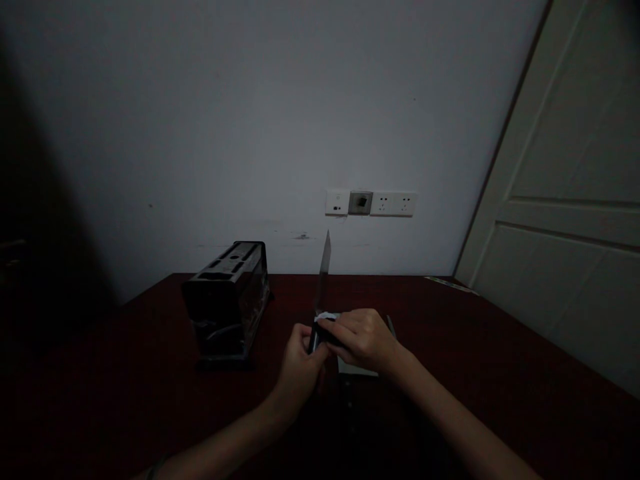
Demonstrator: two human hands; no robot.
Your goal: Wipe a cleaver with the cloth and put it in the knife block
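Head view
Room: dim, with one pale bare wall behind and one light panelled door (575, 200) at the right, its frame running down to the table's far right corner.
Surface: one dark red-brown table (500, 373) fills the lower half of the picture and reaches back to the wall.
Wall fittings: one row of four plates (371, 203) low on the wall above the table's far edge. Three are white and one, second from the left, is grey with a dark part in it.
Knife block: one dark slotted block (227, 300) stands on the table to the left of the hands, near them but apart. Several slots show in its sloping top; their number cannot be counted in the gloom.
Knife: one knife (324, 270), blade upright with its tip up, rising from between the two hands to just under the row of plates. Its dark handle is mostly hidden by the fingers.
White wipe: one small white piece, cloth or paper (327, 316), sits at the base of the blade against the top of the right hand's fingers.
Left hand: one hand (300, 370) closed round the lower part of the knife handle, thumb side up.
Right hand: one hand (365, 340) curled over the top of the handle from the right, fingers pressed to the white piece and the blade's base.
Under the hands: one pale flat thing (356, 367) lies on the table below the right hand, mostly covered; what it is cannot be told.
Far edge: one thin pale strip (450, 284) lies on the table near the door.
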